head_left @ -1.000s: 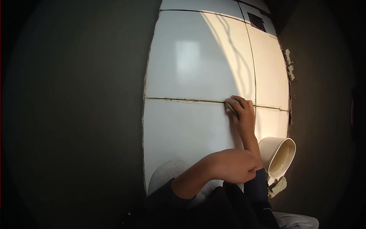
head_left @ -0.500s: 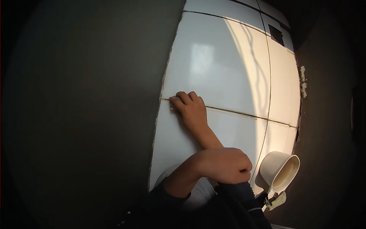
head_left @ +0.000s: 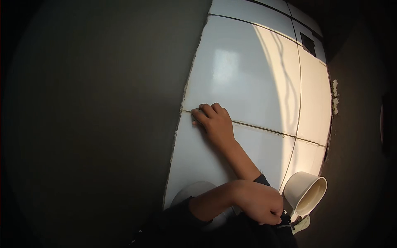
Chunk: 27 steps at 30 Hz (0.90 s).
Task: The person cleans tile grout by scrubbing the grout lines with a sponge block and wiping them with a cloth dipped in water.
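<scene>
My right hand (head_left: pixel 217 126) reaches out over the white tiles (head_left: pixel 248 70), its fingers curled down onto the dark joint line (head_left: pixel 264 129) near the left edge. Whatever its fingertips may hold is hidden under them. Across the right forearm lies my left arm, bent at the wrist. My left hand (head_left: pixel 262 204) is closed into a fist beside the dark right sleeve; I cannot make out anything inside it. Right of that fist, a cream plastic dipper (head_left: pixel 300 188) leans with its mouth toward the right and some pale liquid inside.
A crumpled pale scrap (head_left: pixel 302 224) lies below the dipper. A dark square opening (head_left: pixel 308 44) is cut into the tiles at the upper right. Dark grey surfaces border the tiles on both sides. Sunlight falls along the right-hand tiles.
The view has shifted slightly. My left hand has moved down and right along the right arm, uncovering more forearm and a sleeve edge. My right hand stays at the joint line.
</scene>
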Each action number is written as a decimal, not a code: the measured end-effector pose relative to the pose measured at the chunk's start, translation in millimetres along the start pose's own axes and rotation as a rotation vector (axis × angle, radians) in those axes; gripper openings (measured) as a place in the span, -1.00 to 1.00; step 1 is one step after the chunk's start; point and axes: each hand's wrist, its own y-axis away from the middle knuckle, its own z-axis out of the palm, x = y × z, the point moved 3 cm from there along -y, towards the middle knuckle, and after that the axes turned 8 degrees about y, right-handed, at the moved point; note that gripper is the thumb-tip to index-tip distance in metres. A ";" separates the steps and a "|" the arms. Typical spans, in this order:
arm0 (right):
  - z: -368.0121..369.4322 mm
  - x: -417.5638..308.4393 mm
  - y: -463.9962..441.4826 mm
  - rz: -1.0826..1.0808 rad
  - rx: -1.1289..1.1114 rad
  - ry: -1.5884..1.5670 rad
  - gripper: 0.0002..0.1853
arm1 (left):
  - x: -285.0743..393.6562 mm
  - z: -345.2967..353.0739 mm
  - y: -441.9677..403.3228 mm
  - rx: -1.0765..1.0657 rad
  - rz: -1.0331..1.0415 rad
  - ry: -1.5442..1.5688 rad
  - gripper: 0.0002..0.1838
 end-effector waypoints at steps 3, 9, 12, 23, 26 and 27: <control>0.2 -7.9 -6.0 0.005 -0.010 0.003 -0.78 | 0.3 1.9 3.0 0.008 0.107 0.070 -0.57; -51.4 41.0 35.6 0.046 -0.056 0.124 -0.76 | 3.7 -0.5 4.1 0.013 0.044 0.097 -0.57; -44.4 39.6 35.0 0.072 -0.051 0.109 -0.75 | 6.3 -1.6 2.8 -0.018 0.003 0.079 -0.58; -32.8 26.9 22.0 0.031 -0.051 0.079 -0.75 | 6.5 -1.6 5.0 -0.013 0.017 0.095 -0.59; -49.8 43.4 41.4 0.066 -0.046 0.115 -0.74 | 2.9 0.0 0.7 -0.003 0.031 0.111 -0.59; -52.1 44.0 42.2 0.085 -0.045 0.135 -0.73 | 3.4 -0.3 -0.1 0.000 0.034 0.113 -0.59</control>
